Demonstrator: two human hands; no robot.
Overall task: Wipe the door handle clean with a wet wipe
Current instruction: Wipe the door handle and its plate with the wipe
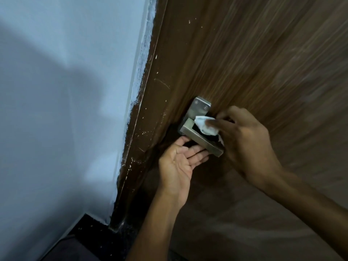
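Note:
A square brushed-steel door handle [195, 137] juts from a silver backplate [200, 108] on the brown wooden door [244, 63]. My right hand [246, 140] pinches a crumpled white wet wipe [206, 126] and presses it into the inner side of the lever, near the backplate. My left hand [178, 162] is palm-up below the handle, its fingers curled under the lever and touching its underside. The far end of the lever is hidden behind my right hand.
A dark brown door frame [143, 119] with white paint specks runs left of the handle. Beyond it is a pale blue wall [66, 110]. Dark floor [84, 242] shows at the bottom left.

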